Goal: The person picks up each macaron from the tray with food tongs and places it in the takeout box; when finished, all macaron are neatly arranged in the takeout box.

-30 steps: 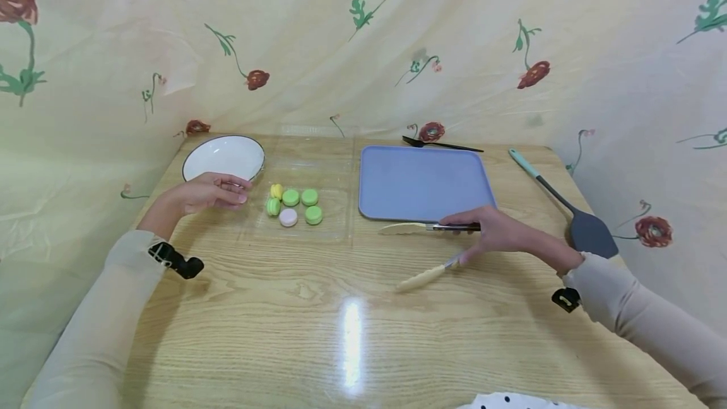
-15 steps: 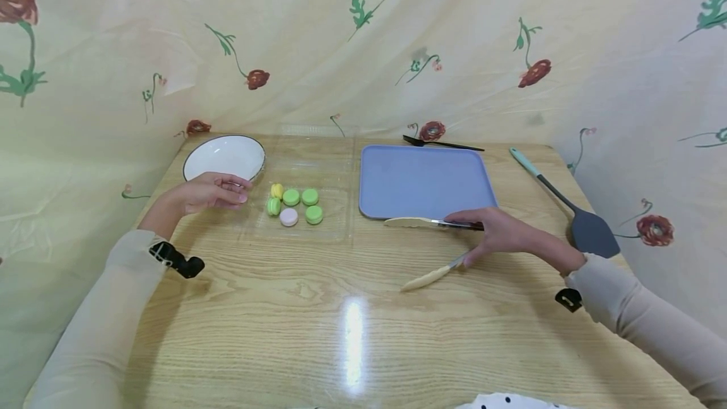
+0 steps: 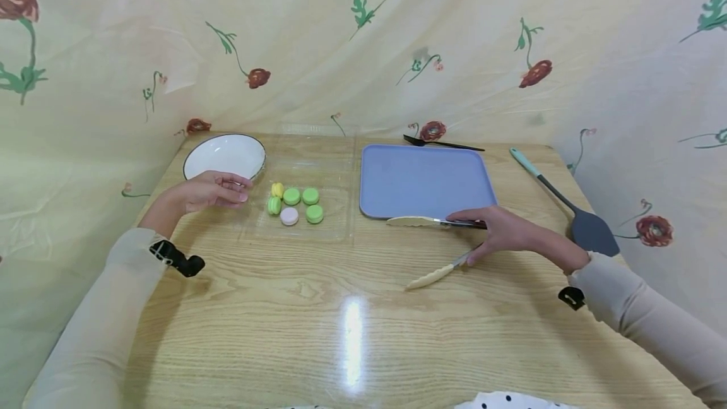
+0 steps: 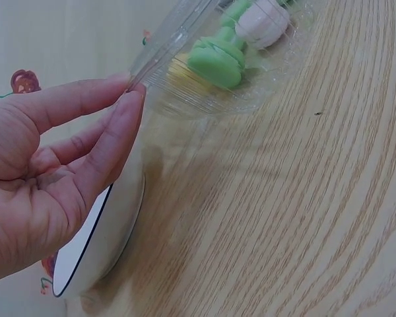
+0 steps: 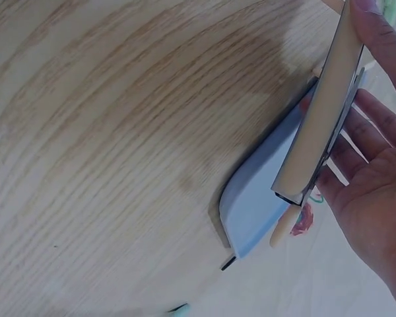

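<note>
In the left wrist view, the thumb and forefinger of my left hand pinch the edge of a clear plastic clamshell box, which lies on the table with its lid laid back. Inside its near half sit several macarons: green ones, a yellow one and a pale lilac one. My right hand holds a pair of kitchen tongs with cream scalloped heads, its thumb on one arm and fingers along the other. The tongs' arms are spread wide, with nothing between them, at the front edge of a blue tray.
A white bowl with a dark rim stands behind my left hand. At the back lies a black fork. A grey spatula with a mint handle rests on the right. Floral cloth hangs behind the wooden table.
My right hand and the tongs have shifted slightly to the right, their arms still spread. My left hand keeps its place at the box edge.
</note>
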A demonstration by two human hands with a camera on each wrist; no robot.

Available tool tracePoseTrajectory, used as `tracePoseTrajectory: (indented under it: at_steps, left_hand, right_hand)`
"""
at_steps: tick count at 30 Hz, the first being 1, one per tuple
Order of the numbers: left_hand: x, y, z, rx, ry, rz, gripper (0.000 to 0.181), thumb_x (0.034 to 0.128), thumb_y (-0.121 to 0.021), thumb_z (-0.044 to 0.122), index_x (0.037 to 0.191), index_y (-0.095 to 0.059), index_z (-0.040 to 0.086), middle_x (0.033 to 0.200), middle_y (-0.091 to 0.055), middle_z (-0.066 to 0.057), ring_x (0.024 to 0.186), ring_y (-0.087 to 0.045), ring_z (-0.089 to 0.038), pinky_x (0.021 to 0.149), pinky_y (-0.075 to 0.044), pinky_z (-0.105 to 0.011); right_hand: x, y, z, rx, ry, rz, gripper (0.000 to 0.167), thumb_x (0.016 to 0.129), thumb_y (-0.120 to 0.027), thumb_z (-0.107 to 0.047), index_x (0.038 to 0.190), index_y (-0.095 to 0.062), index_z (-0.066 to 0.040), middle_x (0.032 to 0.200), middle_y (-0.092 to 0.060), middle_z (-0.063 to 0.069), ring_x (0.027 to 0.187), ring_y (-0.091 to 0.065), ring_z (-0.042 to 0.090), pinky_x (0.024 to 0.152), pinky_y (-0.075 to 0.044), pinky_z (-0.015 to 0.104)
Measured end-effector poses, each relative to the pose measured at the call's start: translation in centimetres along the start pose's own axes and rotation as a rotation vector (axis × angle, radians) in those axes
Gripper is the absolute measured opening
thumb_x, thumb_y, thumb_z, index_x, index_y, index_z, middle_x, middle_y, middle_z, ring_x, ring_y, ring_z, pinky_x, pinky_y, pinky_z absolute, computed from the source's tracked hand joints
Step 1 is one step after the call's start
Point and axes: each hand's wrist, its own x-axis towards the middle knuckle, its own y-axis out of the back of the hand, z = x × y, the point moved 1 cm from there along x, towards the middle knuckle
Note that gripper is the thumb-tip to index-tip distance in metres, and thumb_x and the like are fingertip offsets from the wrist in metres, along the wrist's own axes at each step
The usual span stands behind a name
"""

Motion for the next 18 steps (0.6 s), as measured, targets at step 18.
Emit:
tracePoseTrajectory:
  at_steps: [18]
  left_hand:
    - [0.1, 0.0, 0.1, 0.021, 0.000, -0.005, 0.059, 0.0975, -0.066, 0.003, 0.148, -0.037, -0.011, 0.115, -0.067, 0.002, 0.101, -0.069, -0.007, 0.097, -0.060, -0.027]
  right_hand:
    - [3.6, 3.9, -1.9, -0.002, 0.078, 0.122, 0.068, 0.083, -0.086, -0.024, 0.143, -0.058, -0.008, 0.130, -0.070, 0.011, 0.116, -0.066, 0.029, 0.092, -0.056, 0.051]
